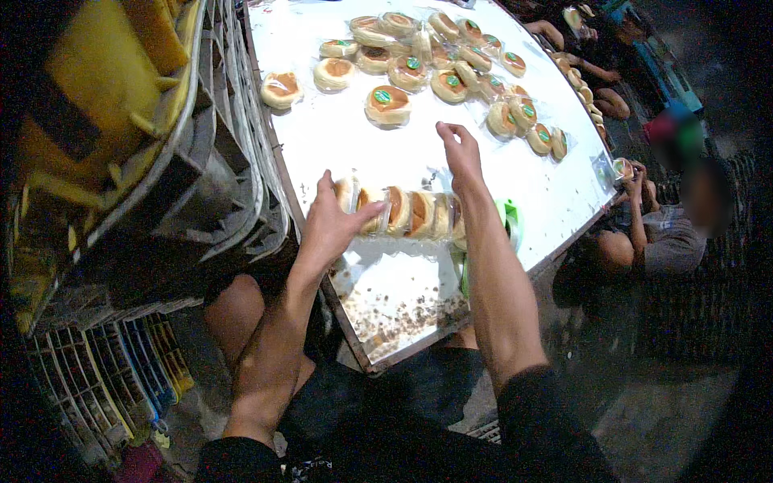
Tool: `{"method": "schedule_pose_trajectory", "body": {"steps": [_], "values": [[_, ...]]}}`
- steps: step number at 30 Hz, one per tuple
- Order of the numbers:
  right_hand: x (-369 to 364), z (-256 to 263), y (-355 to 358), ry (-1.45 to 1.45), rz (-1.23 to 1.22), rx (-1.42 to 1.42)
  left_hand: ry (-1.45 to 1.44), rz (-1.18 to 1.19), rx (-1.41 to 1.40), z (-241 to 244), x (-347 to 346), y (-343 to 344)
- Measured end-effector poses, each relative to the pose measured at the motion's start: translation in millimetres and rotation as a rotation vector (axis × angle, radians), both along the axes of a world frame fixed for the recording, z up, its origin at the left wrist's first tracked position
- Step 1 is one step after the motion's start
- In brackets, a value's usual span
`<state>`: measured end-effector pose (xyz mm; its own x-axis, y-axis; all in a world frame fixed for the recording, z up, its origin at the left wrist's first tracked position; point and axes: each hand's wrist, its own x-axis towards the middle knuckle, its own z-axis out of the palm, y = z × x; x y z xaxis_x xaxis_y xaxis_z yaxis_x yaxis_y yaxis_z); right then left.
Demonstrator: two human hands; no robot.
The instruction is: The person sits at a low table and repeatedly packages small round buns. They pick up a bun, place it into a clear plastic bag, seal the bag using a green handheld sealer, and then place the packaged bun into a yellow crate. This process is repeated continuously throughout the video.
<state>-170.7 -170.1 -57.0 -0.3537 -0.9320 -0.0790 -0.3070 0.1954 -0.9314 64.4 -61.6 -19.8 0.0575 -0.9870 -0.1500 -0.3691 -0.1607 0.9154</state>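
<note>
A row of round buns in clear wrappers (pixel 421 214) stands on edge across the near part of the white tabletop (pixel 338 142). My left hand (pixel 333 220) is around the row's left end, its thumb lying over the front of the buns. Beyond the row, my right hand (pixel 464 156) reaches over the table with loosely bent fingers and holds nothing. The nearest loose bun to it is a wrapped one with a green sticker (pixel 450 86). My right forearm hides the row's right end and part of a green tape dispenser (pixel 510 220).
Several more wrapped buns (pixel 407 71) lie scattered over the far side. Stacked plastic crates (pixel 217 139) rise close against the table's left edge. At the right, a seated person (pixel 670 238) holds a wrapped bun (pixel 623 169); other people's arms (pixel 595 69) show farther back.
</note>
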Motion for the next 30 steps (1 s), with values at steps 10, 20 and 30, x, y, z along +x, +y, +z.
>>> {"method": "schedule_pose_trajectory", "body": {"steps": [10, 20, 30], "values": [[65.7, 105.6, 29.6, 0.342, 0.420, -0.330, -0.037, 0.032, -0.231, 11.4, 12.5, -8.1], [62.7, 66.4, 219.7, -0.349, 0.077, -0.271, 0.661, -0.047, -0.184, 13.8, -47.6, 29.2], [47.4, 105.1, 231.6, -0.302, -0.073, -0.529, 0.458, 0.086, -0.488, 53.8, -47.5, 89.6]]}}
